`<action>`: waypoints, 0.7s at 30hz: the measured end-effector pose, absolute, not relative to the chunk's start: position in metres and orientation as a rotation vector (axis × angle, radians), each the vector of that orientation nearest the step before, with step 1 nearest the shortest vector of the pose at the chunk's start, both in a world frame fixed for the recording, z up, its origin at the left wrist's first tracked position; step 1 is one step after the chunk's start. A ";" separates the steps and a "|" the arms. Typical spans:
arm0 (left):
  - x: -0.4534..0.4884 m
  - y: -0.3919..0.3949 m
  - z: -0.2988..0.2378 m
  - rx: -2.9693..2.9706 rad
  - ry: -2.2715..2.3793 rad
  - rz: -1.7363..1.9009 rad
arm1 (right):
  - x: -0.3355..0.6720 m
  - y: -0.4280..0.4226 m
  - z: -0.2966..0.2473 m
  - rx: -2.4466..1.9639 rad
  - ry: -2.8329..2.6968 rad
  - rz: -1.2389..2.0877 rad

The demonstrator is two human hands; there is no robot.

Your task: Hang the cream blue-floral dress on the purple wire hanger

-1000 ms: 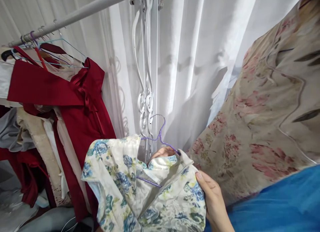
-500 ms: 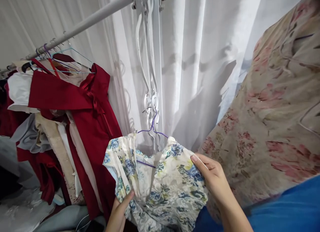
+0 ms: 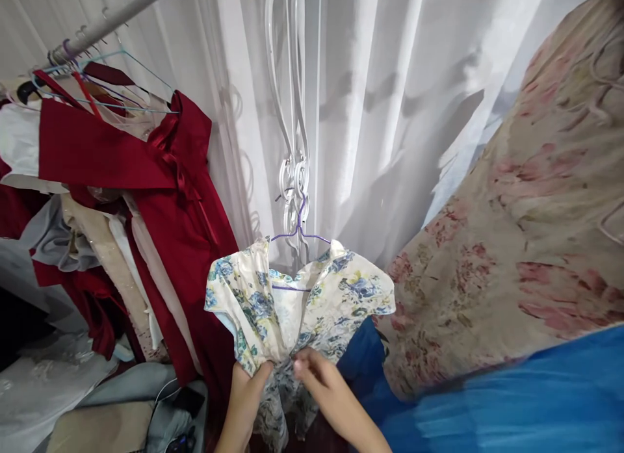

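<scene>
A white floral dress [image 3: 361, 285] with blue and green flowers hangs on a purple wire hanger [image 3: 299, 231], which is hooked on a scrolled white metal stand [image 3: 298, 173]. My left hand [image 3: 251, 391] grips the dress at its left side near the waist, thumb in front and the other fingers behind the fabric. At the front of the waist, below the V-neckline, my right hand [image 3: 319, 378] pinches the cloth with bent fingers. The lower part of the dress falls between my forearms.
Dark red dresses [image 3: 195, 238] and other garments hang from a white rail [image 3: 107, 24] on the left. A large beige floral cloth [image 3: 487, 258] hangs at the right above blue fabric [image 3: 487, 407]. White curtains [image 3: 370, 115] form the background. A tan item [image 3: 102, 427] lies at lower left.
My right hand has left the dress's right shoulder and moved down and left to the front of the waist. My left hand stays on the left side. The view has tilted slightly downward.
</scene>
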State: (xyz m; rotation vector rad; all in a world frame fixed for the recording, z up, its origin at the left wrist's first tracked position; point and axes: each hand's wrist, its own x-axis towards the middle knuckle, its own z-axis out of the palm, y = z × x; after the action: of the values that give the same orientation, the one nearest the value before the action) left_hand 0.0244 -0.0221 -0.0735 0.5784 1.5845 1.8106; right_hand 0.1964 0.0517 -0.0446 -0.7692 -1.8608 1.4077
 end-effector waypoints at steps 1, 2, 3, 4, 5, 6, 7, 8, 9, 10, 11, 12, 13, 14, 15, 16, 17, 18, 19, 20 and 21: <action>0.026 -0.024 -0.069 0.620 1.600 1.799 | 0.186 0.047 -0.046 -0.754 -1.916 1.442; 0.028 -0.027 -0.066 0.647 1.615 1.792 | 0.177 0.045 -0.046 -0.762 -1.936 1.439; 0.029 -0.029 -0.064 0.655 1.630 1.789 | 0.171 0.044 -0.046 -0.775 -1.945 1.423; 0.030 -0.031 -0.063 0.648 1.644 1.787 | 0.166 0.044 -0.046 -0.784 -1.955 1.412; 0.030 -0.034 -0.063 0.628 1.657 1.786 | 0.163 0.045 -0.045 -0.786 -1.970 1.412; 0.030 -0.036 -0.064 0.600 1.669 1.788 | 0.162 0.046 -0.044 -0.776 -1.987 1.423; 0.029 -0.038 -0.066 0.570 1.678 1.795 | 0.161 0.047 -0.044 -0.758 -2.000 1.443; 0.028 -0.041 -0.067 0.543 1.688 1.806 | 0.162 0.048 -0.044 -0.733 -2.004 1.469; 0.027 -0.043 -0.069 0.523 1.698 1.818 | 0.162 0.048 -0.044 -0.709 -1.993 1.497; 0.025 -0.045 -0.070 0.517 1.707 1.823 | 0.163 0.048 -0.045 -0.686 -1.972 1.531; 0.022 -0.046 -0.071 0.534 1.720 1.816 | 0.163 0.048 -0.047 -0.673 -1.943 1.566; 0.018 -0.048 -0.071 0.580 1.741 1.790 | 0.164 0.047 -0.049 -0.676 -1.907 1.600; 0.015 -0.049 -0.071 0.641 1.782 1.760 | 0.165 0.047 -0.052 -0.695 -1.868 1.630; 0.012 -0.049 -0.072 0.709 1.855 1.738 | 0.166 0.047 -0.055 -0.722 -1.825 1.662; 0.009 -0.050 -0.074 0.774 1.961 1.738 | 0.167 0.048 -0.058 -0.753 -1.779 1.694; 0.008 -0.049 -0.077 0.835 2.085 1.761 | 0.169 0.048 -0.061 -0.778 -1.731 1.726; 0.010 -0.048 -0.081 0.895 2.204 1.802 | 0.172 0.049 -0.063 -0.796 -1.686 1.754; 0.013 -0.046 -0.086 0.968 2.286 1.836 | 0.174 0.049 -0.064 -0.804 -1.646 1.780; 0.018 -0.043 -0.091 1.062 2.310 1.837 | 0.176 0.049 -0.064 -0.806 -1.616 1.807; 0.025 -0.040 -0.097 1.172 2.266 1.792 | 0.177 0.049 -0.063 -0.807 -1.596 1.840; 0.034 -0.036 -0.101 1.272 2.171 1.713 | 0.179 0.048 -0.060 -0.808 -1.588 1.876</action>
State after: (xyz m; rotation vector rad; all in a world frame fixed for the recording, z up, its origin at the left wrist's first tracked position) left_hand 0.0337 -0.0363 -0.1012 1.2719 2.1707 1.7132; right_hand 0.1786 0.0480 -0.0600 -0.8085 -1.5876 1.8763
